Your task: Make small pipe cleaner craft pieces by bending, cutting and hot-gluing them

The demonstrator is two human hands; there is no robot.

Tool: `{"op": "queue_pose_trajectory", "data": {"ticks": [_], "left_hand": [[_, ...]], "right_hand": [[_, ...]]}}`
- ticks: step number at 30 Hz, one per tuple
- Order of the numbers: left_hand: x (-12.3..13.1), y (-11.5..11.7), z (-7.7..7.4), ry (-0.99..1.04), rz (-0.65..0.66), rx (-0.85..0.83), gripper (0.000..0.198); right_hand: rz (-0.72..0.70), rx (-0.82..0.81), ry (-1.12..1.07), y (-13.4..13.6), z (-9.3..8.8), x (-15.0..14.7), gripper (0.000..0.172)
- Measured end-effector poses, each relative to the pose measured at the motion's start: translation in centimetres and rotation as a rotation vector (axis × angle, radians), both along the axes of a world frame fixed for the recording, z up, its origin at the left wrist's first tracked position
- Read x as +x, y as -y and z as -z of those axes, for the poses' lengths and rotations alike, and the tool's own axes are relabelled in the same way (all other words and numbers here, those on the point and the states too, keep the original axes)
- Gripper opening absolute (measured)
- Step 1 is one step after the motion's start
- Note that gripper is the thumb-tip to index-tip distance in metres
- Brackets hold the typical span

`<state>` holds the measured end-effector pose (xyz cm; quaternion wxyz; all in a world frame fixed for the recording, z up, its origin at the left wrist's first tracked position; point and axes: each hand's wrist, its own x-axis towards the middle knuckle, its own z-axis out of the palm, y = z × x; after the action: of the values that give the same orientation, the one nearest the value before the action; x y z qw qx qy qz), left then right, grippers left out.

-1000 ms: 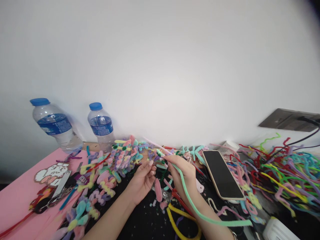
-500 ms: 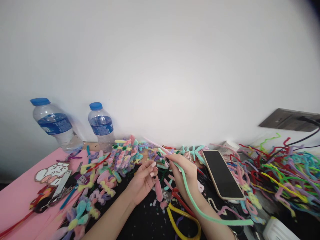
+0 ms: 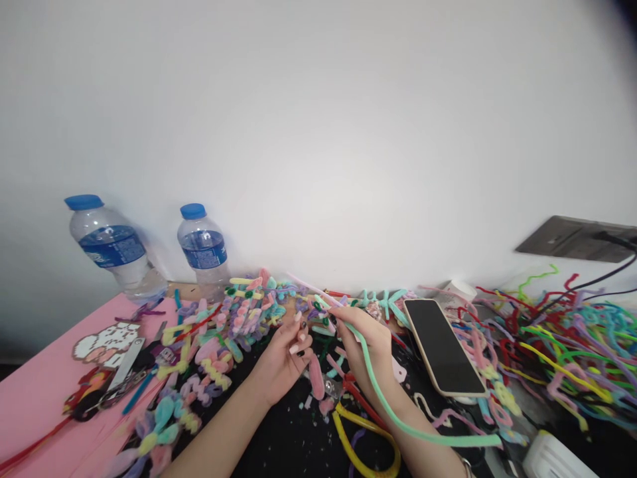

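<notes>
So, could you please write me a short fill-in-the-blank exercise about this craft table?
1. The right hand grips a long, pale ____ pipe cleaner.
2. The water bottle at far left and the smaller bottle beside it both have ____ caps.
3. The phone lies with its dark screen facing ____.
4. The paper sheet at far left is ____.

Missing words: green; blue; up; pink.
</notes>
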<state>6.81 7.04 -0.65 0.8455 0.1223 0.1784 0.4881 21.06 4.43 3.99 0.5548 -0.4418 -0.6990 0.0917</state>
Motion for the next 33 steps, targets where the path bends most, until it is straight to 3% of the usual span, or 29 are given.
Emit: {"op": "queue_pose_trajectory", "data": {"ticks": [9, 14, 16, 19, 23, 27, 30, 33], "left_hand": [[-0.3, 0.0, -0.2, 0.008, 0.028, 0.035, 0.029], [-0.4, -0.2, -0.4, -0.176, -0.190, 0.154, 0.009], [-0.7, -0.2, -0.7, -0.210, -0.263, 0.170, 0.020], [-1.6, 0.6, -1.2, -0.431, -0.374, 0.248, 0.023], [-2.3, 2.8, -1.3, -0.567, -0.250, 0.260, 0.024], [-2.2, 4.8, -0.8, -0.509, -0.021, 0.299, 0.020], [-2.1, 5.5, -0.2, -0.429, 0.052, 0.259, 0.020], [-2.3, 5.6, 0.2, -0.387, 0.041, 0.224, 0.019]], "right_hand": [[-0.014, 0.040, 0.039, -0.2, 0.3, 0.0, 0.022], [-0.022, 0.080, 0.052, 0.4, 0.5, -0.2, 0.023], [-0.009, 0.089, 0.057, 1.1, 0.6, -0.3, 0.022], [0.024, 0.063, 0.088, 2.5, 1.3, -0.3, 0.023], [-0.006, 0.115, 0.190, 4.8, 2.7, -0.3, 0.033], [-0.088, 0.162, 0.316, 6.6, 3.6, -0.6, 0.042], [-0.129, 0.143, 0.372, 7.2, 3.9, -0.9, 0.045], [-0.149, 0.149, 0.411, 7.3, 4.1, -1.0, 0.050]]}}
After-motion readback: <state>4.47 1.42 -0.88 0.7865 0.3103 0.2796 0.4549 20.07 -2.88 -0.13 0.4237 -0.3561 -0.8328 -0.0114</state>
